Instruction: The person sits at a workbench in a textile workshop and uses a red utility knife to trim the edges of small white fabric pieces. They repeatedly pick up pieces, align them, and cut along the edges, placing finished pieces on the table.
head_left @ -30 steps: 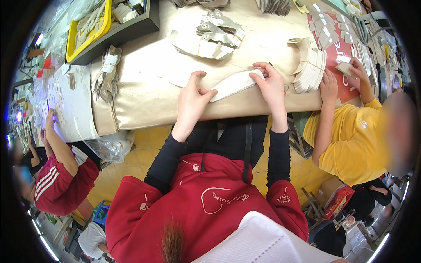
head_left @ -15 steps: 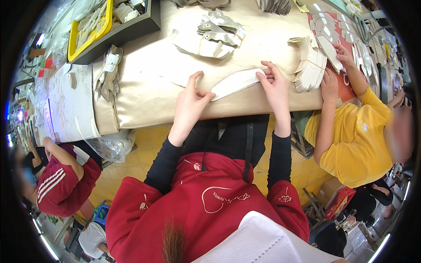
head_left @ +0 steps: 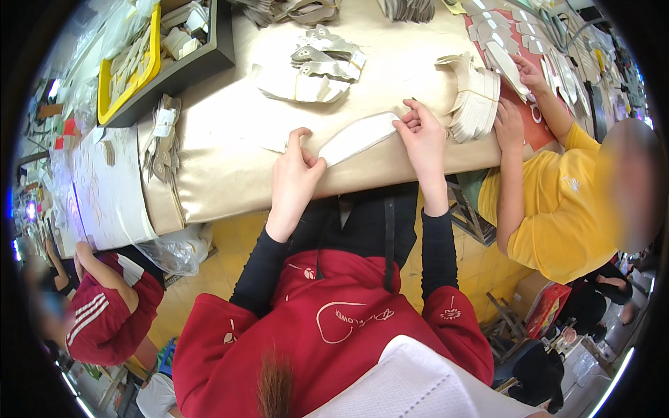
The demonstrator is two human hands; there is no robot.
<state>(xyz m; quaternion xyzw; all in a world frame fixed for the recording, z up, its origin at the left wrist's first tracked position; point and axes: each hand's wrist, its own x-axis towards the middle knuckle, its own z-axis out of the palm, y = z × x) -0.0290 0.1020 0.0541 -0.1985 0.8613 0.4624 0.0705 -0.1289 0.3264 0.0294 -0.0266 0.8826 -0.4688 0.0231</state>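
A long white leaf-shaped cut piece [head_left: 359, 138] is stretched between my hands over the near edge of the table. Its right end is pinched by the thumb and fingers of my right hand [head_left: 424, 143]. At its left end, the thumb and bent fingers of my left hand [head_left: 295, 177] hold the tip, with the forefinger raised. Another pale flat piece [head_left: 268, 144] lies on the table by my left fingers, partly hidden by them. Beyond the held piece rests a banded bundle of white and grey cut pieces [head_left: 306, 80].
A banded stack of cream pieces [head_left: 472, 97] stands to my right, beside a co-worker in yellow [head_left: 550, 202] handling a white piece. At the left are a black tray [head_left: 217, 52] with a yellow frame and a bundle of grey pieces [head_left: 162, 136]. The table edge [head_left: 230, 209] runs in front of me.
The whole view has shifted slightly, so the table things appear further left. Both hands keep the same white piece between them, with little change of grip.
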